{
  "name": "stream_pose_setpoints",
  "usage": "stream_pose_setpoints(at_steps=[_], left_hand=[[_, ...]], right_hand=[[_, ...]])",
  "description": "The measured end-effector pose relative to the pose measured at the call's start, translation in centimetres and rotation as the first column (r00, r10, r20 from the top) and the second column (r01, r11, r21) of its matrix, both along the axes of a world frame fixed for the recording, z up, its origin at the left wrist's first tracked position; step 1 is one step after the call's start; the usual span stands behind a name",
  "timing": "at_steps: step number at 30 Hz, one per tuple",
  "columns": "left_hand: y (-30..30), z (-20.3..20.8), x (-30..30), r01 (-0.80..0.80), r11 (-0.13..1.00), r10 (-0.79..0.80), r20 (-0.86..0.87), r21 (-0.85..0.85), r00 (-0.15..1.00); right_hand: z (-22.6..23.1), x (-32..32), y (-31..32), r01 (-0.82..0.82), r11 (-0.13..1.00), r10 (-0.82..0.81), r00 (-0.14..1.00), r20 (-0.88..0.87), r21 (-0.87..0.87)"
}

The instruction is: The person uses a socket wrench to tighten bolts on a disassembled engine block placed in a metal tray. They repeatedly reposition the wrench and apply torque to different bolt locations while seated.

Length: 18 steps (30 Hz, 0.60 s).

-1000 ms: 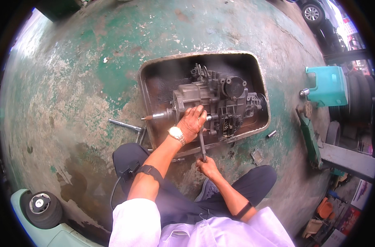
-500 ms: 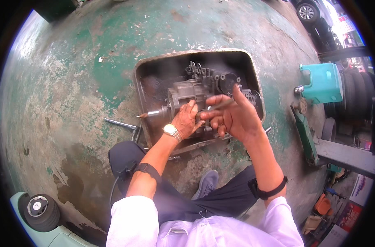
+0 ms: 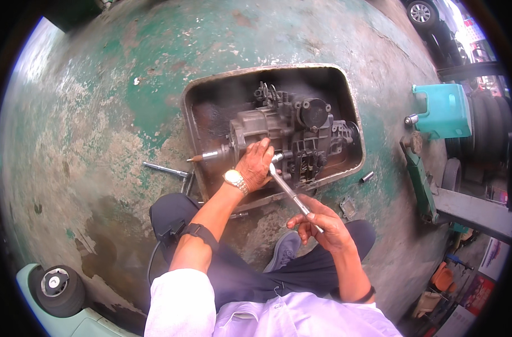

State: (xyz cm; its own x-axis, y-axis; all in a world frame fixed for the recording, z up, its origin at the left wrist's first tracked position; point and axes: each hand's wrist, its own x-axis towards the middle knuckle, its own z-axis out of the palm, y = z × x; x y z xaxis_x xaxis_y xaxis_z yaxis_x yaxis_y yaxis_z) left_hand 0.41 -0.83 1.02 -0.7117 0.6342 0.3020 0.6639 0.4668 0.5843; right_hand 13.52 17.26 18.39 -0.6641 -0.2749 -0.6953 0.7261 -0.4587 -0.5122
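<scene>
The wrench handle (image 3: 290,195) has been swung back from over the gearbox (image 3: 263,123), indicating turning; it is loosely clasped by the right hand (image 3: 328,226); the left hand's (image 3: 254,164) hold cannot be determined.

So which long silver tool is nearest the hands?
The wrench slanting between the left hand and right hand; the bar left of the pan lies on the floor, away from both.

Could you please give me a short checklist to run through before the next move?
1. Gearbox sitting inside the tray: ok.
2. Left hand beside the ratchet wrench head: ok.
3. Right hand firmly gripping the handle's free end: cannot tell; it is there, fingers loosely curled.
4. Wrench fully seated: cannot tell.
5. Wristwatch off: not ok, worn on the left wrist.
</scene>
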Motion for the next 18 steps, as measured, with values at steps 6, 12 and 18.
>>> stream_pose_setpoints(at_steps=[6,12,18], left_hand=[[0.0,-0.4,-0.1,0.004,1.000,-0.003,-0.047,0.020,0.999],[0.2,-0.5,0.2,-0.071,0.992,0.073,-0.012,0.108,0.997],[0.2,-0.2,0.2,-0.063,0.995,0.065,-0.028,0.073,0.998]], right_hand=[[-0.8,-3.4,-0.3,-0.059,0.998,0.054,0.991,0.124,0.037],[-0.7,-5.4,-1.2,0.246,0.941,-0.188,0.951,0.245,-0.233],[-2.6,-0.5,-3.6,0.184,0.979,-0.177,0.981,0.081,-0.091]])
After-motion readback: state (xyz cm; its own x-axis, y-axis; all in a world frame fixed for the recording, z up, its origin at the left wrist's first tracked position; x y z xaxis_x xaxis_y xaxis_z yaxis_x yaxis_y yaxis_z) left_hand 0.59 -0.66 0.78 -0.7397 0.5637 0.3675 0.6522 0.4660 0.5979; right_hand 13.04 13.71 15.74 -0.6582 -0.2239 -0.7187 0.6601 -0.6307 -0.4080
